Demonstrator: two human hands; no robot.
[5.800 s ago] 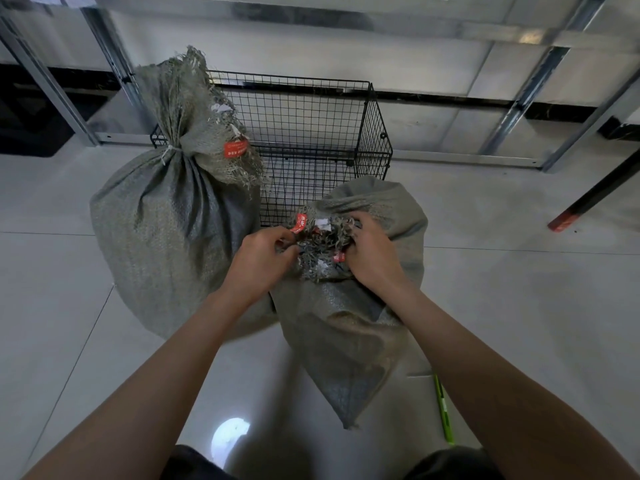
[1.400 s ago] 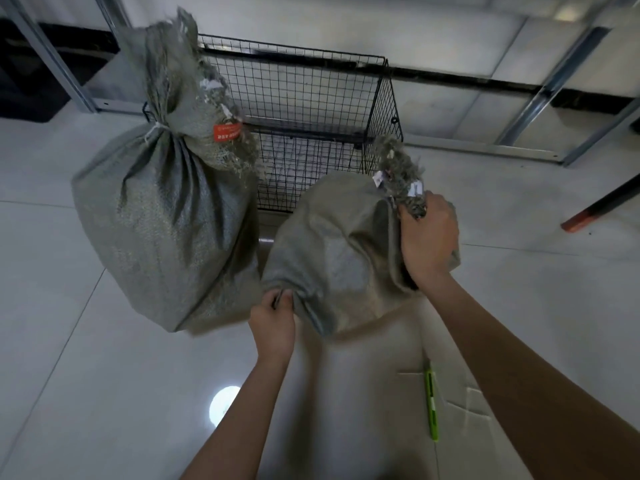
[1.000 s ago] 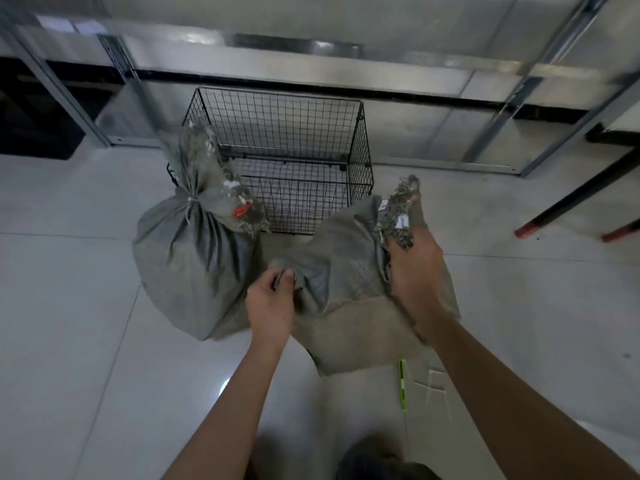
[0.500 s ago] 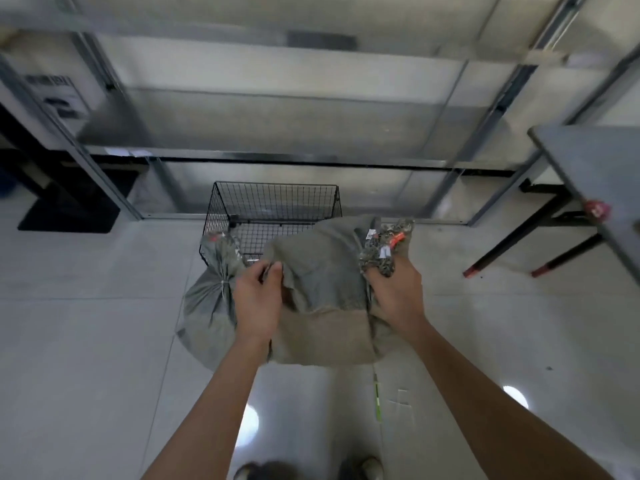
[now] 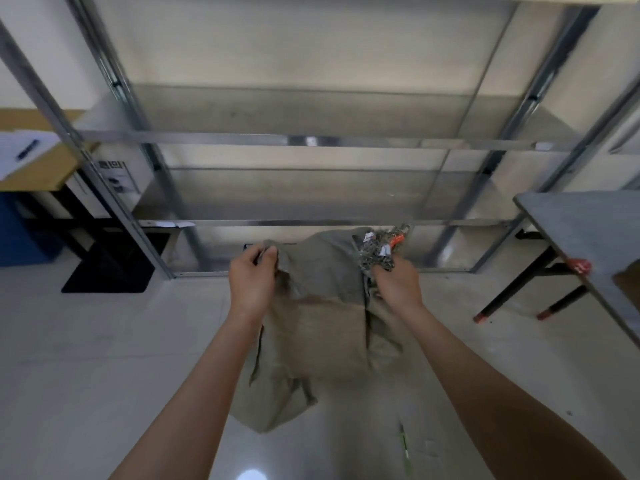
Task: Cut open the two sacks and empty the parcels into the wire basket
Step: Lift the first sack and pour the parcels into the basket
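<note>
Head view: you hold the sack (image 5: pixel 325 327) up in front of you, a little below centre, its belly sagging toward 6 o'clock. Your left hand (image 5: pixel 252 282) pinches a corner of the cloth at the sack's 10 o'clock. Your right hand (image 5: pixel 398 284) is clenched round the frayed neck (image 5: pixel 375 252) at its 1 o'clock, where a red tag (image 5: pixel 396 240) sticks out. I cannot tell whether that neck is cut open. The wire basket is hidden behind the sack, toward 12 o'clock, and the other sack is out of sight.

That is the main risk: you tip blind, and parcels may land on the floor (image 5: pixel 104 341) short of the basket or beside it. With the neck uppermost, the load sits in the bottom and nothing comes out. When you upend the sack, the weight may shift suddenly and tear the corner out of your left hand's small pinch. If the neck is bunched in your right fist, parcels may jam, then drop all at once. Mind the thin green stick (image 5: pixel 403 443) on the floor at 5 o'clock; you could tread on it.
</note>
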